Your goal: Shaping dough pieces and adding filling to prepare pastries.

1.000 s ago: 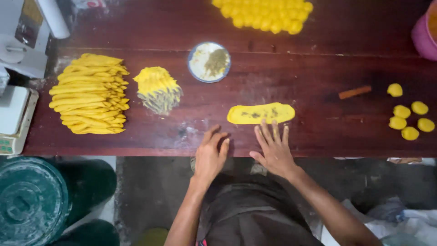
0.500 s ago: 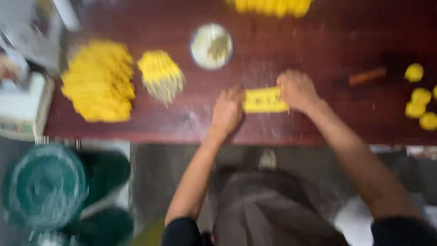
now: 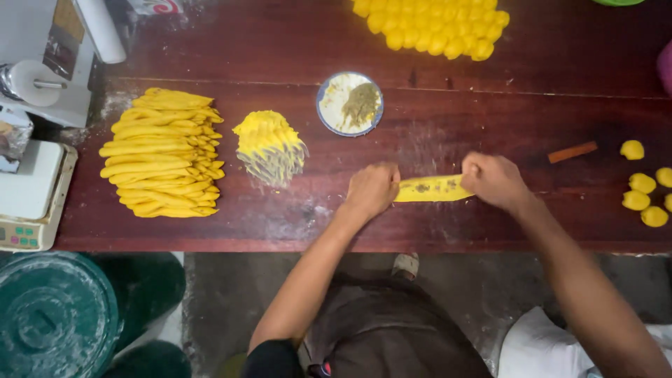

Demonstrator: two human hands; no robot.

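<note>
A: Start with the big stuff; what's in front of you?

B: The dark red wooden table (image 3: 490, 119) carries everything, so I'll place it all from there; below its near edge at the left sits a round green bin lid (image 3: 52, 318); on the table's left end there's a white machine (image 3: 49, 63) with a white weighing scale (image 3: 31, 199) just nearer me.

A: And the yellow heaps?

B: On the table's left half lies a big stack of long yellow dough strips (image 3: 161, 161); just right of it is a smaller fanned pile of yellow pieces (image 3: 269, 143); at the far edge, a cluster of yellow dough balls (image 3: 434, 24).

A: Your hands?

B: Both are on the table's near half, about the middle; my left hand (image 3: 373, 189) is curled shut on the left end of a flattened yellow dough strip (image 3: 430, 189), and my right hand (image 3: 492, 180) is closed on its right end; the strip lies flat on the wood between them, with dark specks of filling along it.

A: Smaller bits?

B: A small round dish of pale and greenish powder (image 3: 350, 103) stands beyond my left hand; a few loose dough balls (image 3: 640, 192) sit at the table's right end; a short brown stick (image 3: 572, 152) lies beside them.
</note>
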